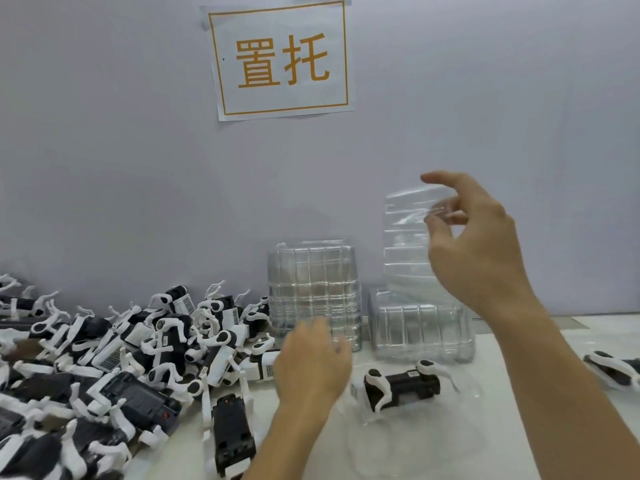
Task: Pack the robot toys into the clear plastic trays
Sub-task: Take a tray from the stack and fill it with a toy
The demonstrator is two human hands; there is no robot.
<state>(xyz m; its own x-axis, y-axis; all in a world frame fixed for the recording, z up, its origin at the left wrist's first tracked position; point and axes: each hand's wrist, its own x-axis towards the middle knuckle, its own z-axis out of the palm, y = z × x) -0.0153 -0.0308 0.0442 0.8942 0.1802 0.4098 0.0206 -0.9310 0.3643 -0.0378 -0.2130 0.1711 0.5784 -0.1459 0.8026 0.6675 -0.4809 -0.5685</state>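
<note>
Our right hand [474, 244] pinches one thin clear plastic tray [408, 237] by its edge; it looks light and flexible, likely slippery. Our left hand [311, 362] hovers open over the desk [519, 344]; the black-and-white robot toys [114, 351] look rigid, best gripped by the body.

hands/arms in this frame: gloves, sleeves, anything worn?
Nothing worn that shows. Both hands, left and right, are bare: no gloves, rings or watch visible. Both forearms are bare to the frame edge; no sleeve in view.

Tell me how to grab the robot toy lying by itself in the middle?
Probably best to grip the toy across its dark body, coming from above. It lies on its side on a clear tray, with the thin white legs bent out at both ends, and the body is the thick part between them.
</note>
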